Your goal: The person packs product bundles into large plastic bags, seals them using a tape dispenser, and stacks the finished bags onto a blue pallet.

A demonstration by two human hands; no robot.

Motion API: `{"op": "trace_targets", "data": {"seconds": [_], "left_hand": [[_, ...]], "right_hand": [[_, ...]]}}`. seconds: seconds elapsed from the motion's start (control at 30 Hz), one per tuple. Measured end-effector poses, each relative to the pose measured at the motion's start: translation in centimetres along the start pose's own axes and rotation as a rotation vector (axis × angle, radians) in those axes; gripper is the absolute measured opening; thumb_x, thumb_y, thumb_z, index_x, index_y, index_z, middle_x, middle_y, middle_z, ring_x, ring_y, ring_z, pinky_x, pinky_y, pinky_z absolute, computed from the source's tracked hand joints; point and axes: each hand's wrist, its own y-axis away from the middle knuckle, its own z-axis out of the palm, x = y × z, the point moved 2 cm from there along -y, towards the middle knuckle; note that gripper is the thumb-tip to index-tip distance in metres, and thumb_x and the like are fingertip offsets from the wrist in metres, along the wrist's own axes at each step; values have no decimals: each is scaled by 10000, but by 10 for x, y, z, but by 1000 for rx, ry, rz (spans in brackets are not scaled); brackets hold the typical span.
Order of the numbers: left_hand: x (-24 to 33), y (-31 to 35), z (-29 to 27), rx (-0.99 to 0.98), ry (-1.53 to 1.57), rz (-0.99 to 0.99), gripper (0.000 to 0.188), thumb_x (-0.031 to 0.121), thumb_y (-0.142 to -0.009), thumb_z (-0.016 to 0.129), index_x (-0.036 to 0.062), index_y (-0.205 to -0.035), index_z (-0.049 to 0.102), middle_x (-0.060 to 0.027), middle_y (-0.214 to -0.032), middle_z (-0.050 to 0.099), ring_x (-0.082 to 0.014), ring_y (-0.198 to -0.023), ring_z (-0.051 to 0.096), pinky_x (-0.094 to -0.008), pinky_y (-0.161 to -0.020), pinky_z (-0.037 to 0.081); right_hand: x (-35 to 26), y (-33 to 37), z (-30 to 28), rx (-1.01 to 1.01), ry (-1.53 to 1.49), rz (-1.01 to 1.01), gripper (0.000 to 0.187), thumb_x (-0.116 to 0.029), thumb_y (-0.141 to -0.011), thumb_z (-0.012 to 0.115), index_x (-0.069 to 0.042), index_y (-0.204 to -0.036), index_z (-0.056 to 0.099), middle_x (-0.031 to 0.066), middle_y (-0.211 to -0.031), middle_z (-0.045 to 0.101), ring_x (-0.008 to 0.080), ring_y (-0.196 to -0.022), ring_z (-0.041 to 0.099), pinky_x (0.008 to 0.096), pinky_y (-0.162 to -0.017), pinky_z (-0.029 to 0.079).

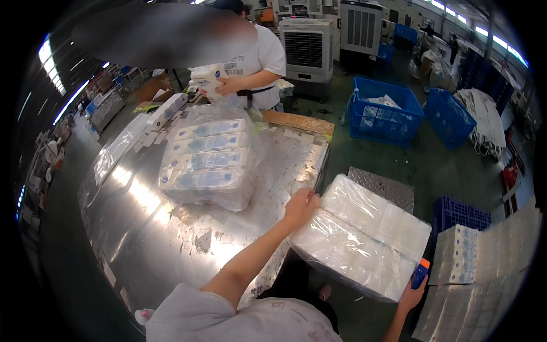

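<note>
A large block of white packs in clear plastic film is off the right edge of the metal table, tilted in front of me. My left hand has its fingers closed on the film at the block's left corner. My right hand, low at the block's right end, grips a small blue-and-orange handheld tool whose exact kind I cannot make out. That hand also lies against the block's lower right side. On the table stands a clear bag of tissue packs, touched by neither hand.
Across the metal table a co-worker holds a white tissue pack. Blue crates and air coolers stand beyond. Stacked wrapped packs and a dark blue pallet are at my right.
</note>
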Motion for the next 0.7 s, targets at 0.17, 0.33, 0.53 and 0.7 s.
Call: {"op": "trace_targets", "data": {"seconds": [0.17, 0.33, 0.53, 0.7], "left_hand": [[85, 71, 27, -439, 58, 662, 596, 326, -765, 672, -1, -1220, 469, -225, -1229, 482, -373, -1130, 470, -417, -968, 360], [101, 122, 53, -686, -142, 906, 776, 288, -700, 692, 28, -1345, 346, -217, -1416, 297, -341, -1320, 295, -402, -1077, 265], [90, 127, 61, -611, -267, 966, 786, 228, -681, 669, 46, -1362, 319, -190, -1442, 274, -313, -1343, 271, -395, -1103, 231], [88, 130, 64, -528, -291, 990, 714, 206, -700, 624, 43, -1338, 349, -187, -1435, 297, -304, -1330, 301, -391, -1104, 234]], "right_hand": [[11, -15, 21, -89, 17, -8, 641, -304, -768, 673, -200, -1352, 429, 166, -991, 603, 350, -930, 584, 424, -807, 452], [6, -12, 9, -181, 96, 69, 646, -296, -759, 665, -170, -1348, 433, 191, -1099, 614, 371, -971, 595, 423, -811, 464], [29, -14, 27, -148, 53, 7, 654, -323, -749, 669, -173, -1342, 439, 206, -1060, 623, 379, -949, 602, 427, -793, 467], [25, -12, 23, -165, 55, 28, 675, -334, -735, 681, -168, -1342, 438, 211, -1055, 624, 374, -947, 604, 428, -792, 469]]}}
